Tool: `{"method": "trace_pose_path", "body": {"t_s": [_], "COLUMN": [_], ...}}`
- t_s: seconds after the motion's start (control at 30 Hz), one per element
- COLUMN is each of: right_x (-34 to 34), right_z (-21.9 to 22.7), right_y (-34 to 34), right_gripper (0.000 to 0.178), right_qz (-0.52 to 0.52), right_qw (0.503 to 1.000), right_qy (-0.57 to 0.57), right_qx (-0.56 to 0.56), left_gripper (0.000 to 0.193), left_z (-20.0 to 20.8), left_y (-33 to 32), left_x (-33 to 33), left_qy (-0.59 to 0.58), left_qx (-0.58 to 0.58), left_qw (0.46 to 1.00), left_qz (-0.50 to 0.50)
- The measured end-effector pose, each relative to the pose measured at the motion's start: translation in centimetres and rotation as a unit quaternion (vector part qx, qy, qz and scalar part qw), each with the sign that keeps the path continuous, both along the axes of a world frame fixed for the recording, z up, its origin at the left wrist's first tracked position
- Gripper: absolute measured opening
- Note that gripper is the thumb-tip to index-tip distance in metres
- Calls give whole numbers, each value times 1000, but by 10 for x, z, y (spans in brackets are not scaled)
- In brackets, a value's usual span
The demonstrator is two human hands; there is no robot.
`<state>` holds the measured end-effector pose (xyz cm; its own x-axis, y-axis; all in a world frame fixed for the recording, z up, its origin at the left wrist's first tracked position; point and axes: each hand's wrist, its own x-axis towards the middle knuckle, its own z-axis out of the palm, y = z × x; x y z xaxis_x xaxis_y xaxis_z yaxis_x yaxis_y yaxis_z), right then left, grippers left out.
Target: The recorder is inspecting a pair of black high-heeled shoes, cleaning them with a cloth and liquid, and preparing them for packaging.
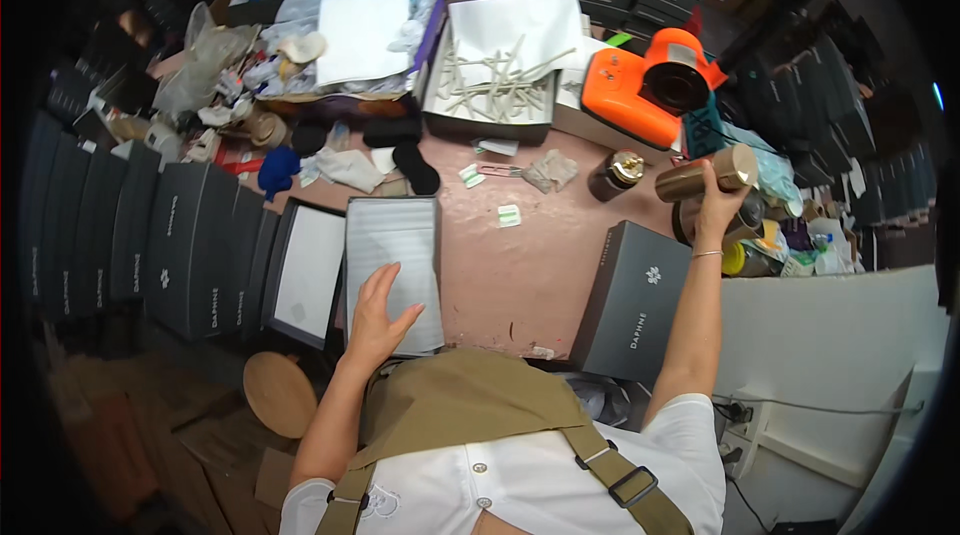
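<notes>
My left hand is spread, thumb apart from the fingers, over a stack of whitish sheets in an upright-sided grey box. Whether the fingertips touch the sheets I cannot tell. Out to the right, my right hand grips a brown cylindrical bottle, which lies sideways with its pale end to the right. Just left of that bottle stands a dark glass jar with a gold-coloured top. Below my right hand is another dark container, partly hidden by the hand. A closed dark grey shoebox lies beside my right forearm.
Dark shoeboxes line the left side, near an open box lid. Behind are a box of white paper sticks, crumpled wrappings and an orange device. Small green-white packets lie on the pinkish table.
</notes>
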<state>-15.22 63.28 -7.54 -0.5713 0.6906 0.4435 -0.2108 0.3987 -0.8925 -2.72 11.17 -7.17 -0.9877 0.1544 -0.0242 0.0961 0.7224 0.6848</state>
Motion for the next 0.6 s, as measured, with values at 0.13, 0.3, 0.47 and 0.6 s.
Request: {"method": "trace_pose_path", "body": {"t_s": [0.13, 0.3, 0.47, 0.6], "right_x": [-27, -39, -38, -6], "right_z": [-69, -107, -104, -110], "right_y": [14, 20, 28, 18], "right_gripper": [78, 79, 82, 78], "right_qz": [-13, -20, 32, -57], "right_qw": [995, 992, 988, 983], "right_qy": [1, -120, -142, -115], "right_qx": [-101, -15, -44, -135], "left_gripper": [78, 71, 40, 19], "left_z": [-27, -58, -108, -86], "left_y": [-18, -20, -45, -65], "left_x": [31, 59, 67, 66], "left_qy": [-67, -73, 36, 49], "left_qx": [-108, -191, -113, 112], "left_qw": [992, 979, 993, 973], "left_qz": [-2, 11, 30, 196]}}
